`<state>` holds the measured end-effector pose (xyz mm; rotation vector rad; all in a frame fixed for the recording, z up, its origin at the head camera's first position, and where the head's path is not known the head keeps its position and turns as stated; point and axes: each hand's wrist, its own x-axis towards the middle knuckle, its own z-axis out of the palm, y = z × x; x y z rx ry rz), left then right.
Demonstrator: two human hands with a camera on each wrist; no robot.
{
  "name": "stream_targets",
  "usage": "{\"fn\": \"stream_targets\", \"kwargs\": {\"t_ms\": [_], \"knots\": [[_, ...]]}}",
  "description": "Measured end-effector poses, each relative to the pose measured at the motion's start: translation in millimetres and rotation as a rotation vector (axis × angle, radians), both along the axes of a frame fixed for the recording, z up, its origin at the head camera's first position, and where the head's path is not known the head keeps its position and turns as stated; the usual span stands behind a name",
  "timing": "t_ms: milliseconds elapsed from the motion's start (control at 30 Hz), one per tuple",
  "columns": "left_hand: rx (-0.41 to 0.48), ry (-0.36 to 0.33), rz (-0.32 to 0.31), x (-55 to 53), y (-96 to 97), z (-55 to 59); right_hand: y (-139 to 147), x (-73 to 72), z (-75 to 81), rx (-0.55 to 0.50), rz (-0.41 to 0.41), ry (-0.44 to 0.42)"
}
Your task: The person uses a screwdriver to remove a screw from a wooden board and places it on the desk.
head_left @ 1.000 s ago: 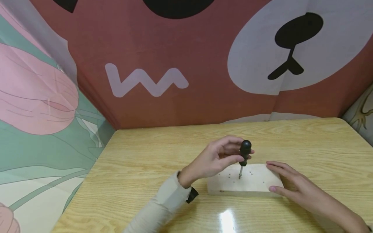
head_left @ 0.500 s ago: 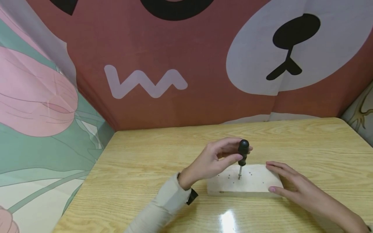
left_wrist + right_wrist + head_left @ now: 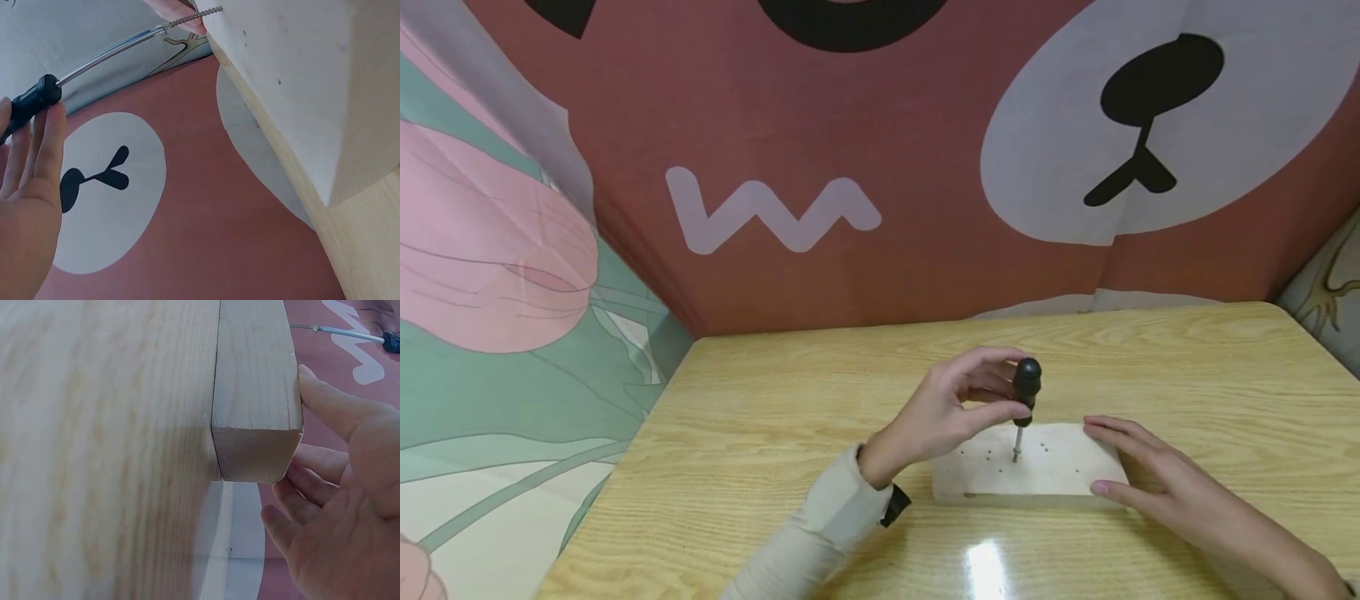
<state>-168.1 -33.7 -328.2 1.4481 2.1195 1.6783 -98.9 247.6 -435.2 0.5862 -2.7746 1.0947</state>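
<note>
My left hand [image 3: 951,404] pinches the black handle of a screwdriver [image 3: 1027,382] between thumb and fingers. The screwdriver stands nearly upright, its metal shaft [image 3: 112,53] meeting the head of a screw [image 3: 197,17]. That threaded screw is upright in the top face of a pale wooden block [image 3: 1045,483], with much of its thread showing above the wood. My right hand [image 3: 1157,475] holds the block's right end, thumb at the near corner and fingers at the far one. Seen from the right wrist, the thumb [image 3: 331,403] presses the block's upper edge.
Several small dark holes dot the block's top, to both sides of the screw. Under the block is a wood-grain table [image 3: 790,392]. A printed cloth [image 3: 850,275] with a cartoon bear hangs behind the table's back edge, and a floral one [image 3: 490,250] hangs at the left.
My left thumb and fingers have shifted around the screwdriver handle, which leans slightly differently. The screw stays at the same spot in the block. My right hand has stayed in place.
</note>
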Motion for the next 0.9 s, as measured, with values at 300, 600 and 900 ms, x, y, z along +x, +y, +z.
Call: {"fn": "stream_targets", "kwargs": {"t_ms": [300,600,900], "knots": [[0.007,0.033,-0.035,-0.8,0.5,0.7,-0.2,-0.7,-0.3,-0.020,0.010,0.014],[0.026,0.008,-0.044,-0.2,0.9,0.5,0.1,-0.4,-2.1,-0.031,0.020,0.052],[0.002,0.042,-0.013,-2.0,0.3,0.2,0.3,-0.6,-1.5,-0.029,0.017,0.048]]}}
